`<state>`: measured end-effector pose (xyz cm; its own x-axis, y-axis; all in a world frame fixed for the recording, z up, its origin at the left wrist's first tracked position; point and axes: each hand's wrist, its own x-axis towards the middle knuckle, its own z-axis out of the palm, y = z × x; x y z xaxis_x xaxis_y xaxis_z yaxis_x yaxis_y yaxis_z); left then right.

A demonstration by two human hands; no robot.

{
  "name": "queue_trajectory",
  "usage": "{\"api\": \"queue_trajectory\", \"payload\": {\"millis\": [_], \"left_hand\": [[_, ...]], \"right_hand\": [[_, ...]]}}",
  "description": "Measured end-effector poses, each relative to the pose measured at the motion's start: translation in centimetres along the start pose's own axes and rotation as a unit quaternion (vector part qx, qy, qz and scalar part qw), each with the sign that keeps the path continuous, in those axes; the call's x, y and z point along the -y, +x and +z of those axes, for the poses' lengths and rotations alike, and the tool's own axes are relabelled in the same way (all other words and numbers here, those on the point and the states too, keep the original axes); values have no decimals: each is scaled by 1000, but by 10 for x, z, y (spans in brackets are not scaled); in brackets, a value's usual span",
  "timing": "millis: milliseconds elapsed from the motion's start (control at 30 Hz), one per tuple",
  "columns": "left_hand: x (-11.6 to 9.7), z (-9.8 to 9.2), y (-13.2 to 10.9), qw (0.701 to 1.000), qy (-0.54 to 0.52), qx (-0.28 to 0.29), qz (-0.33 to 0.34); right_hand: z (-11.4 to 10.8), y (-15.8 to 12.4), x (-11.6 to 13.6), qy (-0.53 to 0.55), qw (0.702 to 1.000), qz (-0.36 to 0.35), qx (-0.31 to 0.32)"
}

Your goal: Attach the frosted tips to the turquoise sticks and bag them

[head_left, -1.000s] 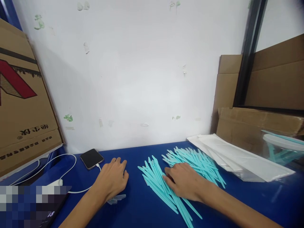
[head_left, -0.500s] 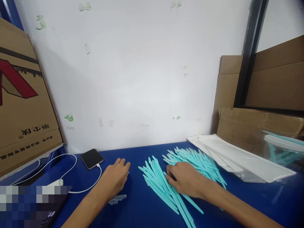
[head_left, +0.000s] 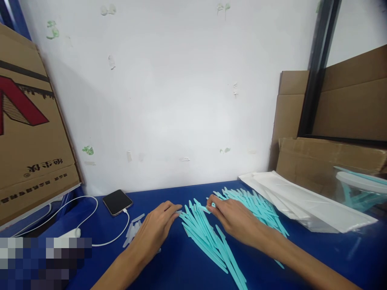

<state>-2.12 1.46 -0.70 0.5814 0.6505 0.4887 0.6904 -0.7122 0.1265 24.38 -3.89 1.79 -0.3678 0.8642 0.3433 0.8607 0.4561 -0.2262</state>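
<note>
A spread pile of thin turquoise plastic sticks (head_left: 208,235) lies on the blue table (head_left: 181,270). My right hand (head_left: 234,219) rests over the pile, its fingertips pinching the pointed end of one stick near the far side. My left hand (head_left: 155,229) lies palm down just left of the pile, fingers stretched toward the stick tips. A few small clear plastic pieces (head_left: 131,231) lie on the table by my left hand.
A black phone (head_left: 117,201) with a white cable (head_left: 87,219) lies at the left. A large cardboard box (head_left: 27,133) leans at far left. White flat bags (head_left: 302,203) and more cardboard (head_left: 326,157) sit at right, beside a clear container (head_left: 359,189).
My left hand slid right toward the sticks, uncovering the clear pieces. My right hand moved away from me over the pile and pinched a stick tip.
</note>
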Motion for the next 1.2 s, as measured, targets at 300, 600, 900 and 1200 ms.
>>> {"api": "queue_trajectory", "payload": {"millis": [300, 600, 900, 1200], "left_hand": [[-12, -1, 0, 995, -85, -25, 43], [-23, 2, -4, 990, -105, 0, 96], [-23, 0, -5, 990, -96, -25, 96], [-21, -1, -2, 992, -87, -34, 86]], "right_hand": [[-3, -2, 8, -27, 997, -64, 20], [6, -4, 12, -39, 996, -83, 10], [1, -4, 9, -10, 997, -74, 27], [2, -4, 7, -40, 994, -91, 38]]}}
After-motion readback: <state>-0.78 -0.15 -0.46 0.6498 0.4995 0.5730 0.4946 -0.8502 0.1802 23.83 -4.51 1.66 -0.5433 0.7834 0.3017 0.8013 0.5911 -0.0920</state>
